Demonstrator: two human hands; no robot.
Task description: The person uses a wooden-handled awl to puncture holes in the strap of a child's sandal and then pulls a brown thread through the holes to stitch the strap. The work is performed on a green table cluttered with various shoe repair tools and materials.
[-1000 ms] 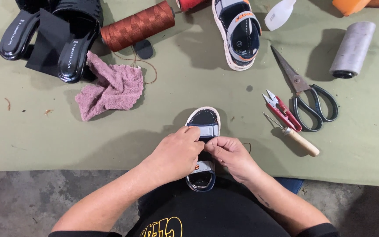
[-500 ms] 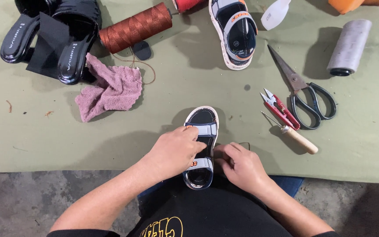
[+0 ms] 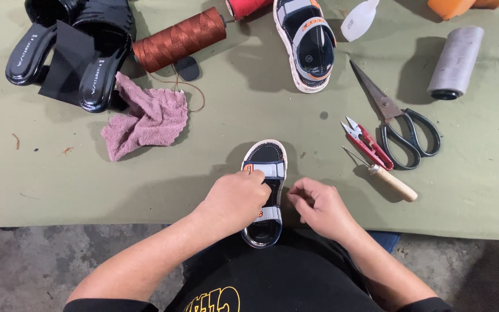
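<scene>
The left hand [image 3: 235,199] grips the small sandal [image 3: 265,193] at the surface's [image 3: 203,167] near edge, the right hand [image 3: 317,208] pinches beside it, so a loose grip could drop it.

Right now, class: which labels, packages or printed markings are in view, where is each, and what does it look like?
Strap patch: small orange tab on the held sandal, beside the left hand.
Far sandal: orange strap patch and pale insole print, top centre.
Black slippers: white insole print, top left.
No packages, signs or screens.
</scene>
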